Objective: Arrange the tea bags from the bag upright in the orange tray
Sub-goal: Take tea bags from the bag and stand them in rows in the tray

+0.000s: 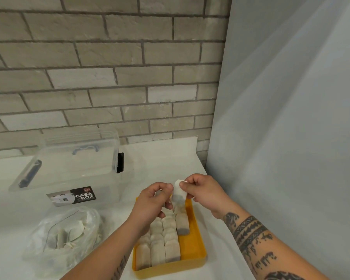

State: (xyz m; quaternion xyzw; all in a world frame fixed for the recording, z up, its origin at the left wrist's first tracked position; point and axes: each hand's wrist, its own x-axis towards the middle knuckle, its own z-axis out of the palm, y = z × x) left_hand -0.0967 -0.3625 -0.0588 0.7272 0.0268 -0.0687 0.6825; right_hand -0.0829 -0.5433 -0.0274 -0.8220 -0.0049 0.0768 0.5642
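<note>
An orange tray [192, 245] lies on the white table in front of me, with several white tea bags [164, 247] standing upright in rows along its left and middle. Above the tray's far end I hold one white tea bag [178, 194] between both hands. My left hand [152, 205] pinches its left side and my right hand [204, 193] pinches its top right corner. A clear plastic bag [67, 237] with more tea bags lies to the left of the tray.
A clear plastic storage box [73, 172] with a "CASA BOX" label stands at the back left, its lid leaning behind it. A brick wall runs behind the table, and a grey panel [291, 138] closes off the right side.
</note>
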